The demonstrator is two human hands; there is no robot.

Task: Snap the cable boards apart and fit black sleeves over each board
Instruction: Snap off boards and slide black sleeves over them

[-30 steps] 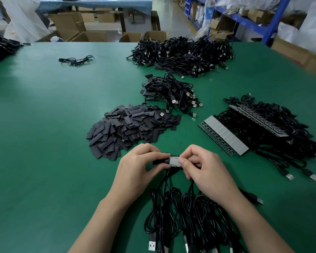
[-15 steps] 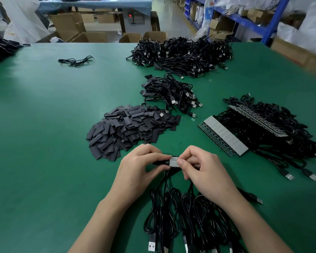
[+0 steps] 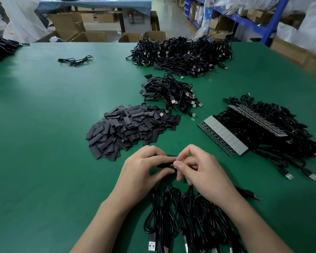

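My left hand (image 3: 144, 172) pinched a black sleeve (image 3: 164, 165) between thumb and fingers. My right hand (image 3: 202, 172), fingers curled, gripped its other end, and I could not see the board inside. The cables (image 3: 181, 216) trailed toward six o'clock over the green table (image 3: 44, 143). The sleeve pile (image 3: 131, 128) lay at eleven o'clock, the board panel (image 3: 224, 136) at two o'clock.

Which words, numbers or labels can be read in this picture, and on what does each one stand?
No text can be read.
Blue label on a white bag: too blurred.
Red display on the grey machine: too small.
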